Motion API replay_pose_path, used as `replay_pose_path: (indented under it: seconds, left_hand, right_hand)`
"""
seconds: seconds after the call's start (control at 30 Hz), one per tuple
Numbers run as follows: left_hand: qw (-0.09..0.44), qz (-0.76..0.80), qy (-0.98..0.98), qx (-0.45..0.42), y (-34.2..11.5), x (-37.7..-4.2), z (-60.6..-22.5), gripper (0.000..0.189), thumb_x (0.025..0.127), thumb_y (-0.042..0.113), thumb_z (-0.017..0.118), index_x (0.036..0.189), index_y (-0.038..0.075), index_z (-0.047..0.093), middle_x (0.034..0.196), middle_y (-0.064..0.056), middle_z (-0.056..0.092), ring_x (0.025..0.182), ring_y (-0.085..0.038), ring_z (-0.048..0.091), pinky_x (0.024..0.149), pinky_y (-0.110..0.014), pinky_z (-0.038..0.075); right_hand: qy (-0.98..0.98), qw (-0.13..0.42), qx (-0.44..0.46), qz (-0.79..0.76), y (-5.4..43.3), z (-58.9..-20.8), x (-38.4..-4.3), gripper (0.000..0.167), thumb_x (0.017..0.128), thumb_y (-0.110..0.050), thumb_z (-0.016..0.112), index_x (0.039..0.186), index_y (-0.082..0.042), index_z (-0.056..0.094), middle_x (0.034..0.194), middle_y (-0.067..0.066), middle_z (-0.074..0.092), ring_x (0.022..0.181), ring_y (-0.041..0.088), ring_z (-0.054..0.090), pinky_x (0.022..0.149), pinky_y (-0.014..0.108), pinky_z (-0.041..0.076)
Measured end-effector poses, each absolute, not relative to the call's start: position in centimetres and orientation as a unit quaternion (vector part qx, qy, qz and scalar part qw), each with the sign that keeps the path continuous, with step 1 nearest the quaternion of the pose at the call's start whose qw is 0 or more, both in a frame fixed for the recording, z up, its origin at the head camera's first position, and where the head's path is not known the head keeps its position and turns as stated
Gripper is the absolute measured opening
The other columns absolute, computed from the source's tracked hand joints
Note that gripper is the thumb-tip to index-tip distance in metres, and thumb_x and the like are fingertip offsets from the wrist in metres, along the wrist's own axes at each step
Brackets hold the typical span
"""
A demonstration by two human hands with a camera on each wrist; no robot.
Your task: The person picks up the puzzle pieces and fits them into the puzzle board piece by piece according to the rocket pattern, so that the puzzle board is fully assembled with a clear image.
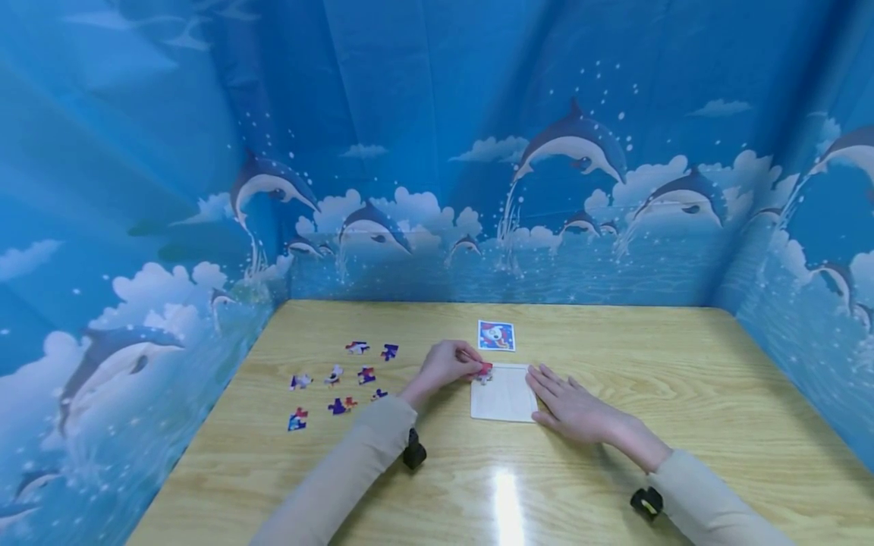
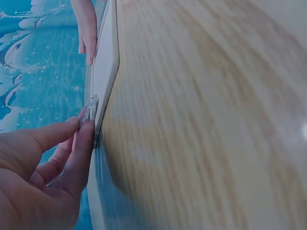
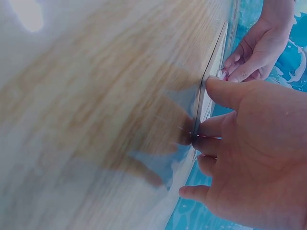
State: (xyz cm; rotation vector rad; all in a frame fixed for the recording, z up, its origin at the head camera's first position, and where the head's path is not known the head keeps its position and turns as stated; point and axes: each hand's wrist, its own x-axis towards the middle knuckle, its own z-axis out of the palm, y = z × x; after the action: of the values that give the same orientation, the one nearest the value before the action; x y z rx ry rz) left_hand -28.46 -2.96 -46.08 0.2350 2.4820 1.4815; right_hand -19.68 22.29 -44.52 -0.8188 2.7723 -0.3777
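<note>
A square, pale wooden puzzle board [image 1: 504, 400] with a raised rim lies on the table in the head view. My left hand [image 1: 447, 365] pinches a red and white jigsaw piece [image 1: 485, 371] between thumb and fingertips at the board's upper left corner. In the left wrist view the piece [image 2: 88, 112] is tilted on edge against the board [image 2: 106, 67]. Opposite, my right hand [image 1: 575, 407] rests along the board's right edge with fingers extended. The right wrist view shows the thumb and fingertips of that hand [image 3: 259, 148] touching the rim.
Several loose jigsaw pieces [image 1: 366, 375] lie scattered on the wooden table [image 1: 655, 356] to the left. A small picture card [image 1: 496, 335] of a white cartoon figure lies just behind the board. A dolphin-printed curtain [image 1: 423, 152] encloses the table's back and sides.
</note>
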Motion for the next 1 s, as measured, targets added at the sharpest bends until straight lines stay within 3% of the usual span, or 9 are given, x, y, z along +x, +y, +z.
replay_pose_path:
  seconds: [0.27, 0.53, 0.83, 1.0]
  left_hand:
    - [0.092, 0.443, 0.887, 0.09, -2.36, -28.24, -45.91, 0.009, 0.086, 0.011, 0.081, 0.088, 0.011, 0.073, 0.077, 0.0, 0.068, 0.064, -0.011, 0.06, 0.053, -0.021, 0.05]
    - [0.081, 0.409, 0.9, 0.129, -2.23, -28.36, -45.83, 0.015, 0.079, 0.011, 0.087, 0.088, 0.012, 0.074, 0.079, 0.004, 0.068, 0.07, -0.009, 0.058, 0.063, -0.021, 0.05]
    - [0.087, 0.389, 0.909, 0.122, -2.04, -27.68, -45.29, 0.014, 0.079, 0.009, 0.086, 0.084, 0.011, 0.073, 0.076, 0.003, 0.065, 0.068, -0.012, 0.056, 0.057, -0.021, 0.049]
    - [0.074, 0.38, 0.913, 0.126, -1.92, -27.52, -45.31, 0.014, 0.081, 0.009, 0.085, 0.086, 0.01, 0.073, 0.077, 0.003, 0.065, 0.07, -0.011, 0.057, 0.061, -0.021, 0.049]
  right_hand:
    - [0.944, 0.115, -0.279, -0.129, 22.14, -44.23, -19.62, 0.065, 0.108, -0.031, 0.049, 0.156, 0.006, 0.026, 0.164, 0.026, 0.018, 0.151, 0.047, 0.015, 0.115, 0.073, 0.018]
    - [0.945, 0.119, -0.278, -0.127, 22.02, -44.02, -19.48, 0.065, 0.107, -0.032, 0.05, 0.156, 0.006, 0.027, 0.164, 0.026, 0.02, 0.151, 0.046, 0.016, 0.114, 0.073, 0.019]
    - [0.944, 0.118, -0.279, -0.129, 22.02, -44.0, -19.47, 0.066, 0.107, -0.033, 0.05, 0.156, 0.006, 0.028, 0.164, 0.026, 0.02, 0.151, 0.047, 0.016, 0.115, 0.074, 0.018]
    - [0.944, 0.118, -0.28, -0.13, 21.98, -43.94, -19.44, 0.066, 0.107, -0.033, 0.05, 0.155, 0.006, 0.028, 0.164, 0.026, 0.02, 0.151, 0.047, 0.016, 0.114, 0.074, 0.018]
